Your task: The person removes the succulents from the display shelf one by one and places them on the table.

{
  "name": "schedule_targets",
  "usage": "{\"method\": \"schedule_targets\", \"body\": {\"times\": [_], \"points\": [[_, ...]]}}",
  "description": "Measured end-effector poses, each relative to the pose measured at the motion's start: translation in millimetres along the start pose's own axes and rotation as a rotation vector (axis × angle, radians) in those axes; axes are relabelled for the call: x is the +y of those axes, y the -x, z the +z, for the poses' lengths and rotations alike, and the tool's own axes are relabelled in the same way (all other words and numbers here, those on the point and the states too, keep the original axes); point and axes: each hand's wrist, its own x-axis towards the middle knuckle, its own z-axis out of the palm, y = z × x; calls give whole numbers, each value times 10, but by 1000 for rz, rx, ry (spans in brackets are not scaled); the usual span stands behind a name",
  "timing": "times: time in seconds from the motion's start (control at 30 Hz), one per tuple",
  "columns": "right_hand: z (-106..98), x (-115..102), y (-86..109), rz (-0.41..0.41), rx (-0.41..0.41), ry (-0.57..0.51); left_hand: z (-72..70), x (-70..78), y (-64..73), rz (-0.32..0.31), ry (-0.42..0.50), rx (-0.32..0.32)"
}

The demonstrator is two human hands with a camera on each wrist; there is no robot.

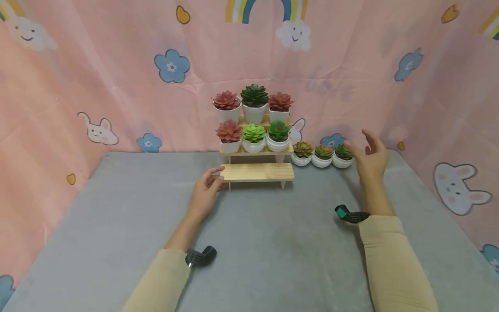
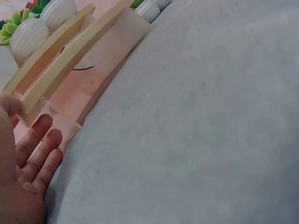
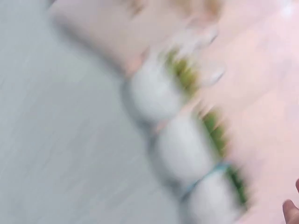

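Observation:
A wooden three-step stand (image 1: 257, 172) holds potted succulents on its two upper boards. My left hand (image 1: 204, 190) is at the left end of the bare lowest board, its thumb and forefinger pinching the board's edge. In the left wrist view the other fingers (image 2: 39, 161) of that hand hang loosely below the board. Right of the stand, a row of three small succulents in round white pots sits on the table: a brownish one (image 1: 302, 149), an orange-green one (image 1: 323, 152) and a green one (image 1: 343, 152). My right hand (image 1: 372, 162), holding nothing, hovers beside the green one with fingers apart.
Red, dark green and red succulents (image 1: 254, 96) stand on the top board; red, light green (image 1: 254, 133) and green ones stand on the middle board. A grey cloth covers the table (image 1: 273, 242). A pink patterned curtain (image 1: 128, 86) hangs close behind.

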Motion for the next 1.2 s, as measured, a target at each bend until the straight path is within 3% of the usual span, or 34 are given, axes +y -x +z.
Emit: {"method": "schedule_targets", "body": {"times": [0.2, 0.5, 0.67, 0.83, 1.0, 1.2], "points": [[56, -650, 100, -146, -36, -115, 21, 13, 23, -2, 19, 6], [280, -1269, 384, -314, -224, -74, 63, -19, 9, -15, 35, 1], [504, -1566, 501, -382, -287, -90, 50, 14, 17, -13, 17, 21], [736, -1632, 601, -389, -306, -50, 8, -2, 22, -14, 19, 22], [923, -1425, 639, -409, -328, -78, 6, -14, 19, -10, 31, 15], [994, -1230, 616, -389, -362, -92, 18, -7, 10, -9, 24, 12]]}}
